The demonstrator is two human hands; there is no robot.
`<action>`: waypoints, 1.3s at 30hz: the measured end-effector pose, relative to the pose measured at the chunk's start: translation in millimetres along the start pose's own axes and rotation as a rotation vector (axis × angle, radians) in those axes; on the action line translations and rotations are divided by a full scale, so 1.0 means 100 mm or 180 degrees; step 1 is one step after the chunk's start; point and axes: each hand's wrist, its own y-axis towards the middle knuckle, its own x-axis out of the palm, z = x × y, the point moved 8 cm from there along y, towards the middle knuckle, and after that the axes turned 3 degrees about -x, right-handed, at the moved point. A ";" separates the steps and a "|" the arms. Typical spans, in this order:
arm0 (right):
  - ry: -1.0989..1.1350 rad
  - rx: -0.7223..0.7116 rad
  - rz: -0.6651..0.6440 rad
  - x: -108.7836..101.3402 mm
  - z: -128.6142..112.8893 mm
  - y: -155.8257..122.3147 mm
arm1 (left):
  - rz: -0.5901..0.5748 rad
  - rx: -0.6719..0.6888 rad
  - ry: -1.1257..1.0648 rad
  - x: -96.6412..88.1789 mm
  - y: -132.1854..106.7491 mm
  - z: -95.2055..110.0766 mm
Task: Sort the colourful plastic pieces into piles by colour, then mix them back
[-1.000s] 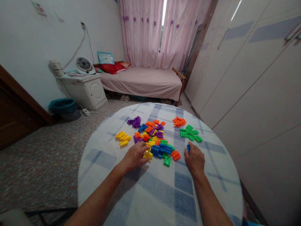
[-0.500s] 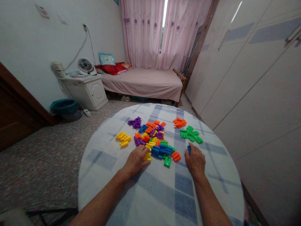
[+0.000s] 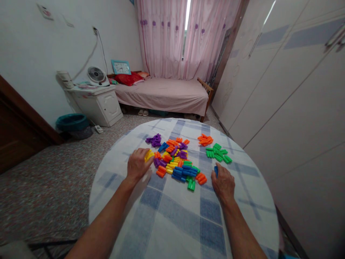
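Note:
A round table (image 3: 175, 223) under a blue-checked cloth carries a mixed heap of coloured plastic pegs (image 3: 178, 162). Separate small groups lie around it: purple pegs (image 3: 154, 140), orange pegs (image 3: 205, 139), green pegs (image 3: 218, 152). My left hand (image 3: 137, 164) rests over the yellow pegs (image 3: 148, 155) at the heap's left side, fingers curled on them, and hides most of that group. My right hand (image 3: 223, 183) lies on the cloth right of the heap, fingers closed around a blue peg (image 3: 216, 170).
Beyond the table stand a bed with a pink cover (image 3: 164, 94), a white bedside cabinet (image 3: 94, 102) with a fan (image 3: 96, 75), and a teal basin (image 3: 70, 121) on the floor. White wardrobe doors (image 3: 283, 90) run along the right side.
My left hand has moved left and away from me, from the heap's near edge to the yellow group, taking yellow pegs with it. Orange pegs show where it was. My right hand has stayed put.

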 end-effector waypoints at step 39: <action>0.0096 0.0049 -0.0016 0.01 0.02 0.00 | -0.0675 0.0165 0.0377 0.51 0.15 -0.33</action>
